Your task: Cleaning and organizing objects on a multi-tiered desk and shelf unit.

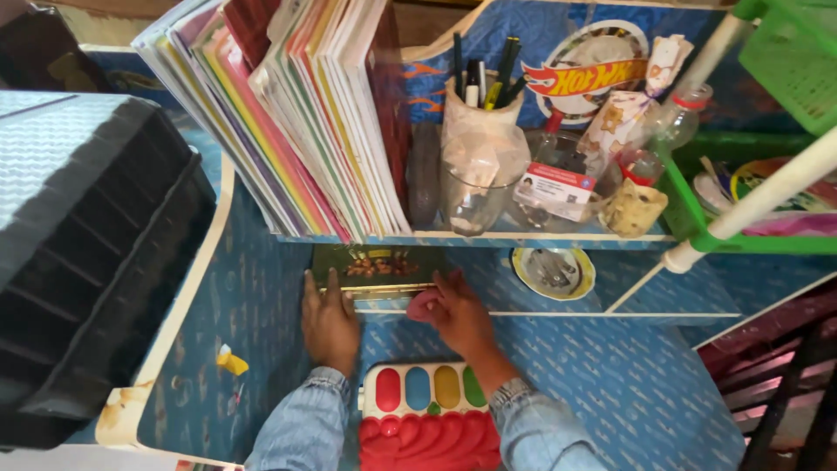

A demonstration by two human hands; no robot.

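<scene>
Looking down on a blue patterned desk (610,384), both hands out front in denim sleeves (305,427). Left hand (330,324) laid flat, fingers spread, fingertips touching the left end of a flat green-gold box (377,269) tucked under the shelf (488,237). Right hand (455,312) at the box's right end, fingers curled against its edge, with something small and pink (424,305) showing at the thumb; cannot tell whether clasped or just lying under the hand. Box lying low, half in shadow beneath the shelf board, a picture of brownish pieces on its lid. Just behind the wrists, near the bottom edge, a toy with red, blue, yellow and green oval keys (425,389) above a red scalloped body. Up on the shelf, a thick row of colourful thin books (288,113) leaning left, then a clear cup of pens (478,139), a glass jar (558,187) and a plastic bottle (676,122). Small round dish (553,271) under the shelf to the right of the box. Green basket (789,61) far right, dark ribbed case (87,253) far left, yellow scrap (231,360) on the desk near the left arm
</scene>
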